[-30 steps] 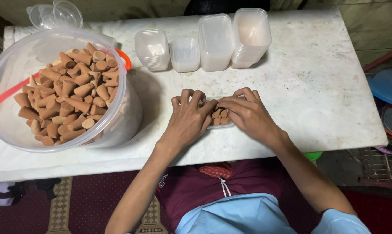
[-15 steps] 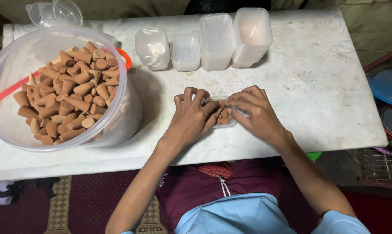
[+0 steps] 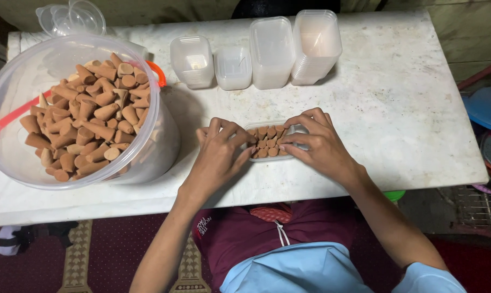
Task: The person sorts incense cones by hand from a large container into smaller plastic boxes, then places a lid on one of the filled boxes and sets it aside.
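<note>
Bracing the small clear tray (image 3: 302, 130) on the surface (image 3: 397, 108), our left hand (image 3: 221, 152) and right hand (image 3: 316, 144) press curled fingertips on the brown cones (image 3: 267, 142), keeping rows tight.

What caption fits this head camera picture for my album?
Two hands, left hand and right hand, arrange brown cones in a small clear tray beside a big tub.
</note>
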